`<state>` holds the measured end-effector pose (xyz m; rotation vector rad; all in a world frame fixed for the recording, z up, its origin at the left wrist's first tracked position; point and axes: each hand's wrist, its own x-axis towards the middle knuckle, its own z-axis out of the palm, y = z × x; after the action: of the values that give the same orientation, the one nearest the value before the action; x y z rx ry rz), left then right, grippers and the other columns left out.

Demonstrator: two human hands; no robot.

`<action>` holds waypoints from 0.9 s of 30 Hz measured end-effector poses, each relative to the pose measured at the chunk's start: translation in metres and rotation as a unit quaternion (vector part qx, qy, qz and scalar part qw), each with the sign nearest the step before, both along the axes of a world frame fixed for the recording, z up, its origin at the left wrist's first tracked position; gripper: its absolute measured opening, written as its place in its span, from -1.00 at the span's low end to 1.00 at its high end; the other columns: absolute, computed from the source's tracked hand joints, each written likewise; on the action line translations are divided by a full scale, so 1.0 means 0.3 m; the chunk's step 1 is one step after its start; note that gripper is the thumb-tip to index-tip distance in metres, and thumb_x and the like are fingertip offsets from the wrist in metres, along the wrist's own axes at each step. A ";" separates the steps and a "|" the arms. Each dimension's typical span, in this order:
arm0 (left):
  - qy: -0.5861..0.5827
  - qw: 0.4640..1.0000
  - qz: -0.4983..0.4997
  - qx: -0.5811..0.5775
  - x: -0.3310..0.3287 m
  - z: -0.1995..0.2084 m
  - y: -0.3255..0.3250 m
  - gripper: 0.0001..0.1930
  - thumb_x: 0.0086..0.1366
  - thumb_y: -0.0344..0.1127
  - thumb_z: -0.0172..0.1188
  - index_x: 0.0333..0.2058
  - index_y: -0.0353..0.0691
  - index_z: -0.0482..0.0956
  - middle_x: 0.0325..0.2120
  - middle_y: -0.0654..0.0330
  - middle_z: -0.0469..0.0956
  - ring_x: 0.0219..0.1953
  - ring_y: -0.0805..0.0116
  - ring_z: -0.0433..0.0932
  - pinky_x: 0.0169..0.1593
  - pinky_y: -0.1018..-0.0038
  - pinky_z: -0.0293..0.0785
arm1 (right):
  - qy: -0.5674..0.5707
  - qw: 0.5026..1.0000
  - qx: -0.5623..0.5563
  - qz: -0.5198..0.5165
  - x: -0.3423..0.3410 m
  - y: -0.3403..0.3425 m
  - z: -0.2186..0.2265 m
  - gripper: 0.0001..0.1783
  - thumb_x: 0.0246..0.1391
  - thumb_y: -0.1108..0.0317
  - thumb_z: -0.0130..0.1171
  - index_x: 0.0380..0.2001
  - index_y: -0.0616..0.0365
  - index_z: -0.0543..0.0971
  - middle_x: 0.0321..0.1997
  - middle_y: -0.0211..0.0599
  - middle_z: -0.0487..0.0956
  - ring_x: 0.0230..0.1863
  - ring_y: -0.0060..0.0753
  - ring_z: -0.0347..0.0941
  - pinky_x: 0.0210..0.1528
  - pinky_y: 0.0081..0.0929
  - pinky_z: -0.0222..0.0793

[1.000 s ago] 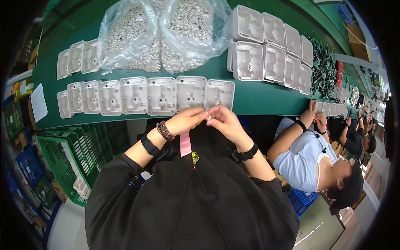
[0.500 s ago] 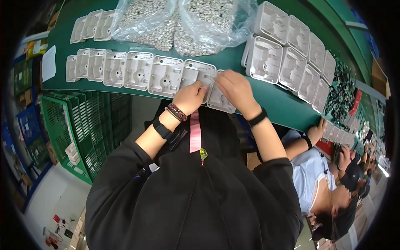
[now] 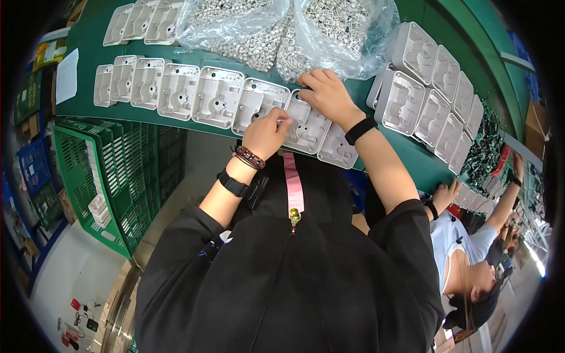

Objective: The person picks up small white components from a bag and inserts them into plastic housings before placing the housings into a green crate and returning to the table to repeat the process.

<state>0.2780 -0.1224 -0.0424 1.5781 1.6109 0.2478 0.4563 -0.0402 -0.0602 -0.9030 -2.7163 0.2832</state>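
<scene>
A row of white plastic housings [image 3: 217,97], open side up, lies along the near edge of the green table. My left hand [image 3: 265,136] is over the row, thumb and index finger pinched together above one housing [image 3: 259,97]; anything between the fingertips is too small to make out. To its right, my right hand [image 3: 331,97] hovers at the far rim of the neighbouring housing [image 3: 309,125], fingers curled downward, their tips partly hidden. Beyond it, clear plastic bags [image 3: 376,44] hold many small silvery-white parts [image 3: 335,26].
Stacked white housings [image 3: 402,103] stand at the right, with more [image 3: 163,22] at the back left. A green crate [image 3: 112,188] is below the table's left side. Dark small parts [image 3: 485,150] lie farther right, near a co-worker [image 3: 465,253].
My right hand has moved away from my left, toward the far rim and the bags. My left hand stays pinched over the row. The view has shifted slightly; a co-worker's arm now reaches out.
</scene>
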 end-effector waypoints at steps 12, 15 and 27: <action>-0.101 0.992 -0.070 -0.010 -0.048 0.011 0.048 -0.85 0.14 -0.26 -0.04 -0.37 -0.17 0.41 -0.56 0.07 0.50 -0.43 0.08 0.47 -0.39 0.27 0.35 | -0.002 0.999 -0.052 -0.017 0.019 -0.047 0.082 -0.82 -0.26 0.43 0.07 -0.46 0.03 0.55 -0.16 -0.34 0.38 -0.06 -0.27 0.23 -0.01 -0.42 0.13; -0.155 0.984 -0.059 -0.070 -0.069 0.066 0.075 -0.85 0.17 -0.28 -0.05 -0.35 -0.19 0.39 -0.56 0.11 0.51 -0.47 0.20 0.49 -0.41 0.36 0.35 | 0.080 0.975 -0.120 -0.168 0.011 -0.082 0.109 -0.79 -0.26 0.48 0.09 -0.42 0.08 0.54 -0.19 -0.28 0.38 -0.08 -0.24 0.24 -0.02 -0.39 0.14; -0.418 0.823 -0.117 -0.368 -0.214 0.139 0.184 -0.85 0.26 -0.24 -0.09 -0.40 -0.19 0.33 -0.69 0.40 0.33 -0.70 0.70 0.19 -0.67 0.72 0.06 | 0.332 0.818 -0.368 -0.292 -0.234 -0.280 0.272 -0.81 -0.19 0.57 0.13 -0.39 0.22 0.45 -0.38 -0.26 0.38 -0.34 -0.30 0.35 -0.31 -0.52 0.28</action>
<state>0.2138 -0.0672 -0.0007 0.8330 0.6619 0.1238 0.3862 -0.1244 0.0216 -1.4199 -1.5537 1.2777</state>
